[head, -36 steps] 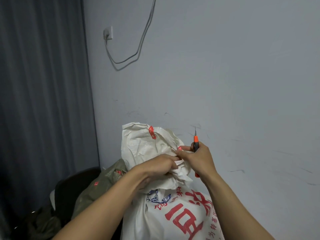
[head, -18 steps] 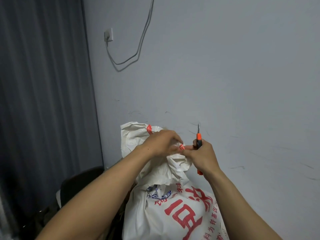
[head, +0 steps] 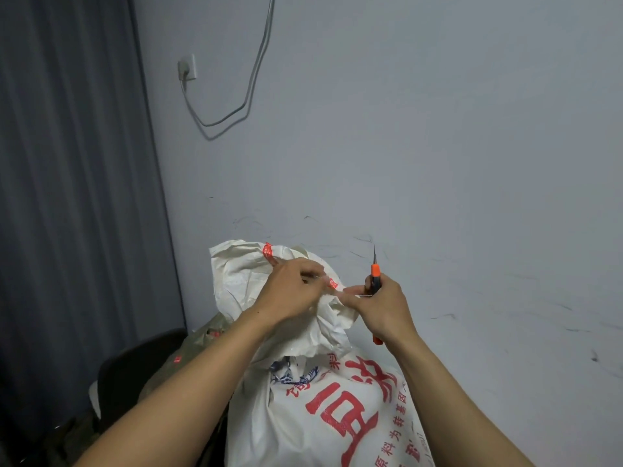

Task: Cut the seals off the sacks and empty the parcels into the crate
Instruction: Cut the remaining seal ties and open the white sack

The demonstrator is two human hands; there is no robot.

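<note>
Both bare hands are up at the gathered neck of the big white woven plastic sack with red printed characters point(head: 323, 409), which stands against the scuffed grey wall point(head: 438, 146) in the lower middle of the view. The left hand point(head: 291, 291) is curled down over the bunched top of the sack, fingers closed together, pinching the crumpled fabric right beside a small red seal tag point(head: 333, 283) at the neck. That tag sits just at the left fingertips, between the two hands. A second red tag point(head: 267, 251) shows higher up on the loose flap of the sack mouth, touching the back edge of the left hand.

The right hand point(head: 382, 306) is wrapped tight around the orange-and-black handled cutter point(head: 375, 276), fist closed on the handle, thin dark blade pointing straight up above the knuckles and an orange end poking out below the palm. The right thumb and forefinger reach leftward to the sack neck, touching the fabric near the seal; whether they pinch the tie itself is too small to tell.

To the left of the white sack, an olive-green sack point(head: 188, 358) leans over a dark rounded chair back point(head: 135, 362). A dark grey curtain point(head: 67, 197) hangs on the far left, and a white wall socket with a looping cable point(head: 187, 67) sits high on the wall.
</note>
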